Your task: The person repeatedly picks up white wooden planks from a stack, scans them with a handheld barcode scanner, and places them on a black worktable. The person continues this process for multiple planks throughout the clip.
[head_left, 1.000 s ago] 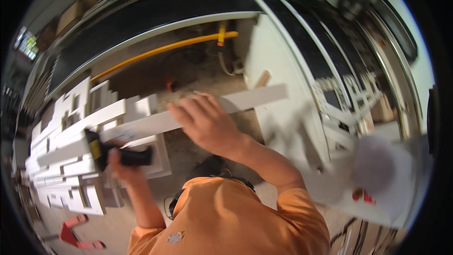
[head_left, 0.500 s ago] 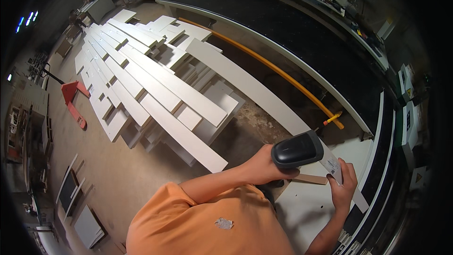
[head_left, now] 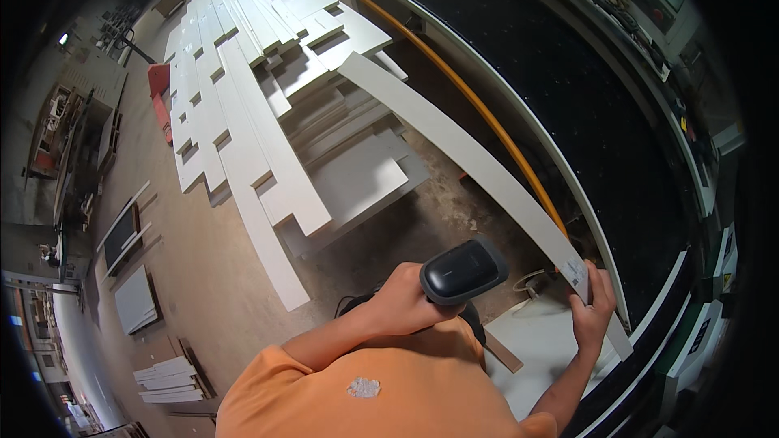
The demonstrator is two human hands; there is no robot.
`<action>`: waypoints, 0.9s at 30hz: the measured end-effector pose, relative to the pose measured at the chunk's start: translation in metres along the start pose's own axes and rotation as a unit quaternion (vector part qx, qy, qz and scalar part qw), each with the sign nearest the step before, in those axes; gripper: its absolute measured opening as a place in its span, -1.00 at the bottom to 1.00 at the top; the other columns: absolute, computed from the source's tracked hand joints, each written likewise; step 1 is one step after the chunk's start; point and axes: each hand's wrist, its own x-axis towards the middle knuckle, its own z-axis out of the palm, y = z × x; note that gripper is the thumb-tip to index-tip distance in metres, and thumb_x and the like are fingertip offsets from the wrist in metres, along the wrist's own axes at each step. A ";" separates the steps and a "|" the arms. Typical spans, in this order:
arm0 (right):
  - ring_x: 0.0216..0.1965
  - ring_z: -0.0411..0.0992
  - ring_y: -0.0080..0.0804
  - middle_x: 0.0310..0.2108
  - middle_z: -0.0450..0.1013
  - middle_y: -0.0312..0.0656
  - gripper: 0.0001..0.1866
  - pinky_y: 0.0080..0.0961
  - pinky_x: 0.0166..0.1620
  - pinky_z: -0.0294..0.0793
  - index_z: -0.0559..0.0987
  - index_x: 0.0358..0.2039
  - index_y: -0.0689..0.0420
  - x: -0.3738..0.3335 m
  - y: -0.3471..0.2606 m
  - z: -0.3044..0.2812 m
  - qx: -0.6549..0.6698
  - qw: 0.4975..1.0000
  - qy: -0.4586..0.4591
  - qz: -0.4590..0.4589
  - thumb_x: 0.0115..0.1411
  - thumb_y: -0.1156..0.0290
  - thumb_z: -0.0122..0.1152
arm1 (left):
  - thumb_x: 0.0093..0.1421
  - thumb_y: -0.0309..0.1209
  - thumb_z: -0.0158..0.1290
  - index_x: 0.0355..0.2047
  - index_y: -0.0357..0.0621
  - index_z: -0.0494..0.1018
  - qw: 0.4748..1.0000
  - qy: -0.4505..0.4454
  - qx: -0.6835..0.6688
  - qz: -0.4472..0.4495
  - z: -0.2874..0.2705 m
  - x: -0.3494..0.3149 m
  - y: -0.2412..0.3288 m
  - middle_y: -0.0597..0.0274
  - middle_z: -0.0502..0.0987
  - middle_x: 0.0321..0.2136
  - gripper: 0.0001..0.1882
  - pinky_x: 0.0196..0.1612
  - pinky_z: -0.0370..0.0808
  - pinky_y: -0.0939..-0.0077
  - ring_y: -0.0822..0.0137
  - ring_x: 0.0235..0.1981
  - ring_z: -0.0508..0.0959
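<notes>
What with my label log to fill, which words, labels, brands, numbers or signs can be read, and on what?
None reads clearly enough to quote.
Label on the white board by the right hand: too small to read.
Faint mark on the black handheld device: too small.
Dark label and yellow sign on white housings, far right: too small.

place: workshop | shown by: stacked white boards (head_left: pixel 253 118), red pallet truck (head_left: pixel 158 81), long black-topped machine bed (head_left: pixel 584 97)

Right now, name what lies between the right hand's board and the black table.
In the head view, an orange bar runs between the board and the black table.
</notes>
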 end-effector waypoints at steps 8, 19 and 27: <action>-0.22 0.52 -0.12 -0.23 0.55 -0.12 -0.41 -0.31 -0.13 0.48 0.61 0.03 0.14 0.082 0.061 -0.004 -0.052 0.994 0.021 -0.094 -0.12 0.53 0.46 | -0.01 -0.54 0.21 -0.36 -0.27 0.53 0.995 0.005 0.080 0.050 0.056 0.113 0.038 0.15 0.54 -0.55 -0.83 -0.39 0.47 0.46 0.39 -0.54 0.50; -0.26 0.48 -0.22 -0.30 0.49 -0.22 -0.35 -0.31 -0.16 0.46 0.59 0.08 0.08 0.188 0.087 0.024 -0.082 0.992 0.073 -0.068 -0.12 0.46 0.53 | -0.01 -0.46 0.24 -0.35 -0.30 0.54 0.996 -0.055 0.067 -0.031 0.048 0.244 0.057 0.06 0.56 -0.57 -0.78 -0.40 0.48 0.42 0.29 -0.58 0.53; -0.26 0.47 -0.29 -0.28 0.47 -0.27 -0.39 -0.33 -0.17 0.45 0.60 0.06 0.06 0.265 0.096 0.044 -0.101 0.990 0.088 -0.042 -0.10 0.48 0.49 | 0.01 -0.46 0.20 -0.37 -0.30 0.50 0.993 -0.080 0.078 -0.037 0.009 0.329 0.060 -0.04 0.51 -0.58 -0.80 -0.41 0.48 0.35 0.09 -0.58 0.53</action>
